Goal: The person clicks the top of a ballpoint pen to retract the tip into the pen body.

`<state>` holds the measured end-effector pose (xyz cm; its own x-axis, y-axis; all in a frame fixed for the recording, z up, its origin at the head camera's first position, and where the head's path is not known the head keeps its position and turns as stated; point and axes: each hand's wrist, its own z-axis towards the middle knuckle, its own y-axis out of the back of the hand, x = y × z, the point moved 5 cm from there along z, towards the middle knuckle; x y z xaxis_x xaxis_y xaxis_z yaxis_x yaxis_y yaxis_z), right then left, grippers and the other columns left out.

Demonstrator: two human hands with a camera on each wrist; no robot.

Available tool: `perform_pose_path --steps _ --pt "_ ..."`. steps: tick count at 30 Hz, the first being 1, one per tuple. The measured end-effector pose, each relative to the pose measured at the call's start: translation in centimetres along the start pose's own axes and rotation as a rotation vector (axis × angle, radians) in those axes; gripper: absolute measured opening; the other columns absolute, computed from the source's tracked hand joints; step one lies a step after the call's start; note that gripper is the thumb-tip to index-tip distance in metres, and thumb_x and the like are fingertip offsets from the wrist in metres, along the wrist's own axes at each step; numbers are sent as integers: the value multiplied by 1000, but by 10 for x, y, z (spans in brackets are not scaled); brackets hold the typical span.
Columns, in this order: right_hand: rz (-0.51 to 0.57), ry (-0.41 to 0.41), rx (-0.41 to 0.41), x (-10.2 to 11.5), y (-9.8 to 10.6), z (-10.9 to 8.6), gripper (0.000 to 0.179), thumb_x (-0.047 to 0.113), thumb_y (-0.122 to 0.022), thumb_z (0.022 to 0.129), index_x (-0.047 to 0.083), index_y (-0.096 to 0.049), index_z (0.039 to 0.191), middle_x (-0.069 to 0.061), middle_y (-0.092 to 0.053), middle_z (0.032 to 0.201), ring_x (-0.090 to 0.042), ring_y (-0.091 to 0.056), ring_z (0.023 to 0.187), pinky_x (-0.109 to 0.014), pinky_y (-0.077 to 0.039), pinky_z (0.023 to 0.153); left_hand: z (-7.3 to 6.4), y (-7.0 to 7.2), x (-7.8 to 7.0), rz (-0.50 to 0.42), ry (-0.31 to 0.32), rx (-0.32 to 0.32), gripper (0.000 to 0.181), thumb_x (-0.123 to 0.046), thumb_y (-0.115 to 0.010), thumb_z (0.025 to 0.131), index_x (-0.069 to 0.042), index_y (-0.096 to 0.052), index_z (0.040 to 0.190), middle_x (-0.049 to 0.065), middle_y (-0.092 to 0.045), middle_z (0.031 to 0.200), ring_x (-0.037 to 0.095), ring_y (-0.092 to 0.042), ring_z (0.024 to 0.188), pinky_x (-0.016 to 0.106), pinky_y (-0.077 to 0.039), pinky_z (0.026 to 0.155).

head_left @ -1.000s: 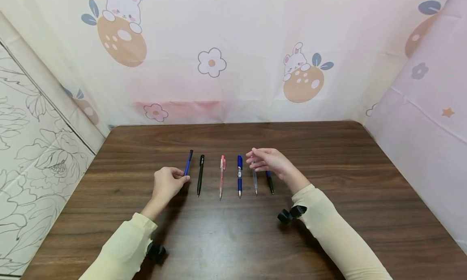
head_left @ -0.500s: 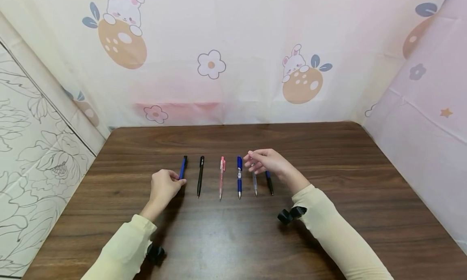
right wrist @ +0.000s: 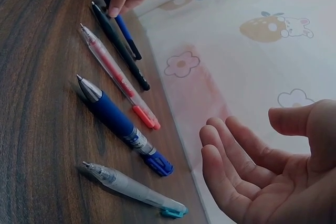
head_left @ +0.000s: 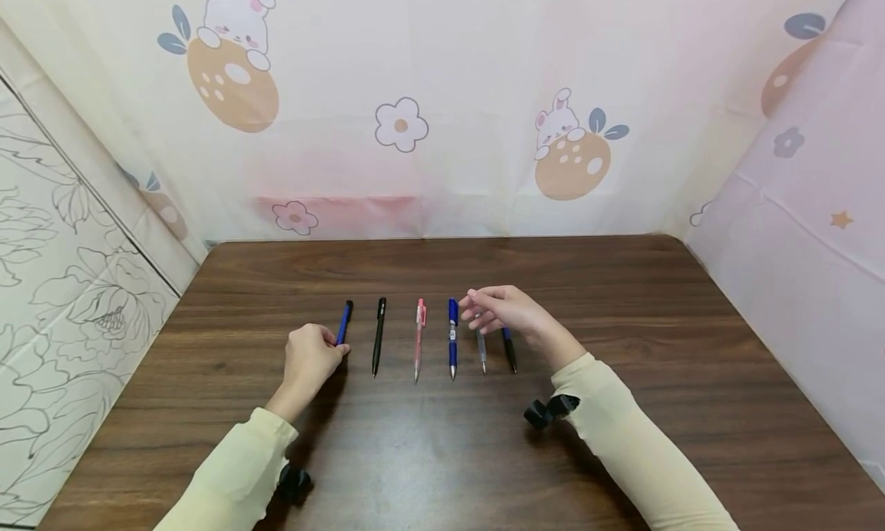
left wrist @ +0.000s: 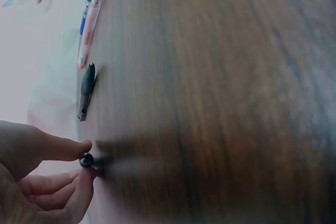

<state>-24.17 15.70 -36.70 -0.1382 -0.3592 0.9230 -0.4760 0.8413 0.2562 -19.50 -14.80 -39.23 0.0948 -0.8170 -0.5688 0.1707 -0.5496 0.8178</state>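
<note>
The left hand (head_left: 309, 362) pinches a blue pen (head_left: 343, 325), nearest the left edge of the table (head_left: 408, 462); a black pen (head_left: 378, 340), pink pen (head_left: 419, 340) and blue-and-silver pen (head_left: 452, 343) follow rightward. The right hand (head_left: 512, 312), fingers loose, grasping nothing, hovers over a clear pen (head_left: 482, 353) and dark pen (head_left: 509, 353).

I see a brown wood-grain table (head_left: 429, 462) with rounded far corners and a soft patch of glare near its middle. From my left, a black pen (head_left: 379, 337), a pink pen (head_left: 419, 340), a blue pen (head_left: 452, 339) and a clear pen (head_left: 482, 354) lie apart, tips toward me, then a dark pen (head_left: 509, 352), slightly slanted. Leftmost, a black-capped pen (head_left: 343, 325) meets the wood or nearly so; I can't tell.
</note>
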Motion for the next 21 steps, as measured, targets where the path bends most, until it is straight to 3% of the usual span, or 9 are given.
perform_pose_path --steps 14,21 --pt "-23 -46 -8 2 1 0 45 32 -44 103 -5 -58 122 -20 -71 108 -17 -71 88 -26 -59 75 1 -4 2 89 66 130 23 -23 -77 78 -5 -64 74 11 -67 76 25 -61 68 38 -49 55" --pt "-12 -47 -29 2 -2 1 42 30 -46 102 -6 -60 120 -18 -72 104 -18 -71 86 -28 -59 76 0 -4 -7 151 38 106 27 -29 -71 84 -4 -63 85 15 -64 87 32 -64 81 48 -53 63"
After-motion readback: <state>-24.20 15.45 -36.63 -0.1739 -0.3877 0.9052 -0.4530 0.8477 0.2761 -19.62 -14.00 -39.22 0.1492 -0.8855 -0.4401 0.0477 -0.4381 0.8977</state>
